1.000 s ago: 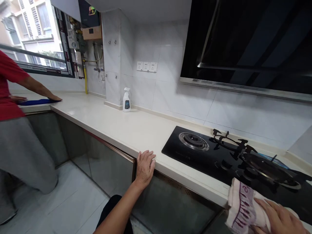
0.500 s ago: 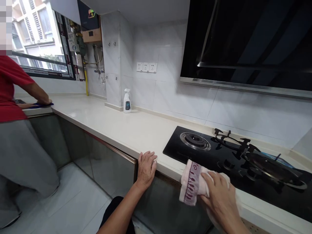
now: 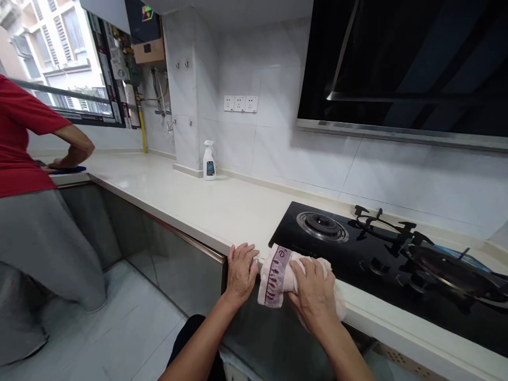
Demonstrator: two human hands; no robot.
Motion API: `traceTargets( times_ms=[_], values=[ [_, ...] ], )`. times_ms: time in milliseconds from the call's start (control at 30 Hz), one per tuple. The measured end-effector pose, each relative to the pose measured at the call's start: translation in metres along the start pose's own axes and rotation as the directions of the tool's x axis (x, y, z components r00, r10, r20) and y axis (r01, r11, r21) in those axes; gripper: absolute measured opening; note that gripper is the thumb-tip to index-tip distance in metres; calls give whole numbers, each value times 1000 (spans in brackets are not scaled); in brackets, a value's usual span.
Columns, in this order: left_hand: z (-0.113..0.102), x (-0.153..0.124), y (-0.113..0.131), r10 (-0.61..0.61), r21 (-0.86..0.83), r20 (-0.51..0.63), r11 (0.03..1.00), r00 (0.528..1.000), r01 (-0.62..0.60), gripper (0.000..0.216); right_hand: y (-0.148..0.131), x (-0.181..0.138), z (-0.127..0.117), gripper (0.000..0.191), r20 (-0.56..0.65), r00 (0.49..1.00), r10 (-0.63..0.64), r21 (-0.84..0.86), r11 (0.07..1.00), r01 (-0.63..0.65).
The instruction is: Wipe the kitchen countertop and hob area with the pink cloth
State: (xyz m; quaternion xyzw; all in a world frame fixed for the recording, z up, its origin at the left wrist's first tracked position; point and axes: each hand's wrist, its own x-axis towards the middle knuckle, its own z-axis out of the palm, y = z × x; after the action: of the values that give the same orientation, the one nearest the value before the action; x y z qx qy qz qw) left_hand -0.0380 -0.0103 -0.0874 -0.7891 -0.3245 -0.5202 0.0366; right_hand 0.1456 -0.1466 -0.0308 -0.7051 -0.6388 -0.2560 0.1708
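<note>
Leftward along the counter I've steered my right hand, gripping the towel, just beside my left hand, resting open on the edge. Beyond the right lies a hob; farther, past the left, a spray bottle.

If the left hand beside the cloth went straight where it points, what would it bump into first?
Over the countertop, the left hand would probably reach the raised edging at the wall first. The hob lies close on its right, and depth is hard to judge.
</note>
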Motion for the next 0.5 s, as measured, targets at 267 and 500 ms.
traceTargets(
  times_ms=[267,500],
  values=[
    [0,-1,-2,5,20,5,1000,1000,-5,26,-1,0,1,60,-39,998,-43,20,999,44],
    [-1,-1,-2,4,15,16,1000,1000,-5,26,6,-1,0,61,-34,997,-73,58,995,75]
  ],
)
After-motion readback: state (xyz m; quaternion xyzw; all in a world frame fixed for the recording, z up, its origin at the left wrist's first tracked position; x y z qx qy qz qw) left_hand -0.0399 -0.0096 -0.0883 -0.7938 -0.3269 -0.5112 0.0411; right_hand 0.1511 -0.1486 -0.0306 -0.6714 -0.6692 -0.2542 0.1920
